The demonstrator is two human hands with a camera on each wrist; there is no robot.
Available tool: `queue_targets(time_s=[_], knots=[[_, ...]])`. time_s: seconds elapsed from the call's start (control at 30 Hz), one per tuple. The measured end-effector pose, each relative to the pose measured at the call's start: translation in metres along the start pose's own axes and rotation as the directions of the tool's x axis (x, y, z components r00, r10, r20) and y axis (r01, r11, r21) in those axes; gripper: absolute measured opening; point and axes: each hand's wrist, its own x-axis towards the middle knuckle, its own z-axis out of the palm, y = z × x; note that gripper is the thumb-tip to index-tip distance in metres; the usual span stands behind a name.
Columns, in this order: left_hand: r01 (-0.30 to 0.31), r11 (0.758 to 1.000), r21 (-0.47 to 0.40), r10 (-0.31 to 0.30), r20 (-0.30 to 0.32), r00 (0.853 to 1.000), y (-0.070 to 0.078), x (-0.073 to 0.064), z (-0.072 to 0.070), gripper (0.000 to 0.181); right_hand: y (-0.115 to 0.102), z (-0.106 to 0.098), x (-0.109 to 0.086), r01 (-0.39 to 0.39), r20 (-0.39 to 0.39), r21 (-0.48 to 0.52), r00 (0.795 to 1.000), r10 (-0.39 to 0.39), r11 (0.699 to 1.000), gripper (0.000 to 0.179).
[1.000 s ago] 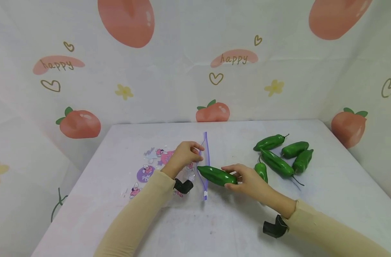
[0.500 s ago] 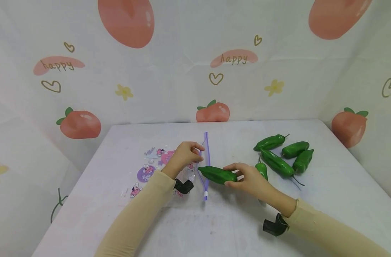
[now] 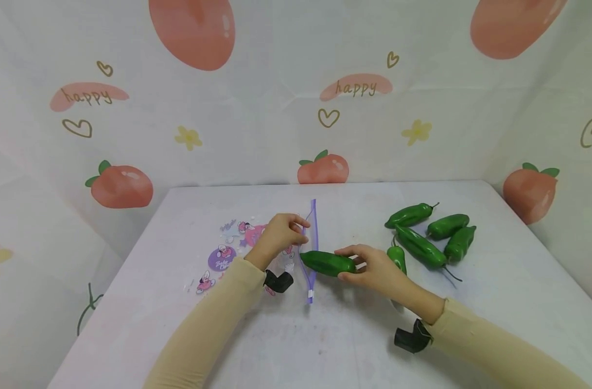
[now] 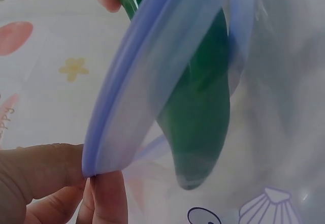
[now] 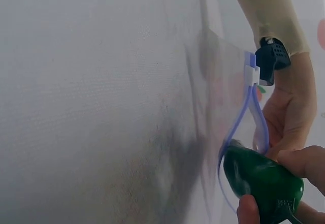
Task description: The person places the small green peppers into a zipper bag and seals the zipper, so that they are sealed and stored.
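Five long green peppers (image 3: 421, 247) lie toward the right edge of a white table (image 3: 340, 340), a clear purple-edged plastic bag (image 3: 222, 259) nearer the left.

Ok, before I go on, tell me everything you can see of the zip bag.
The zip bag looks like clear plastic with pink and purple prints. It lies on the table, its purple-edged mouth facing the person's right and parted, a white slider at the near end. The left hand pinches the rim; the tip of a green pepper pokes inside.
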Motion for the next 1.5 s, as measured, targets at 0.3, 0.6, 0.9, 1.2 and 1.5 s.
queue_targets(time_s=[0.3,0.6,0.9,1.2,1.5], knots=[[0.008,1.0,-0.012,-0.008,0.0,1.0,0.0,0.002,0.0,0.032,0.0,0.003,0.006,-0.003,0.007,-0.006,1.0,0.003,1.0,0.045],[0.013,0.999,-0.031,-0.012,0.007,1.0,0.001,0.001,0.0,0.032,0.002,0.006,0.012,0.0,0.031,-0.014,1.0,0.001,1.0,0.045],[0.016,1.0,-0.025,-0.015,0.01,1.0,0.002,0.001,0.001,0.033,0.003,0.01,0.014,0.065,0.05,-0.007,0.997,-0.065,0.998,0.044],[0.03,0.999,-0.018,-0.029,0.008,1.0,0.004,0.0,0.001,0.033,0.004,0.012,0.016,0.081,0.077,0.03,0.994,-0.083,0.996,0.048],[0.023,1.0,-0.018,-0.023,0.001,1.0,0.003,-0.001,0.001,0.033,0.003,0.017,0.019,0.033,0.089,0.1,0.995,-0.042,0.994,0.043]])
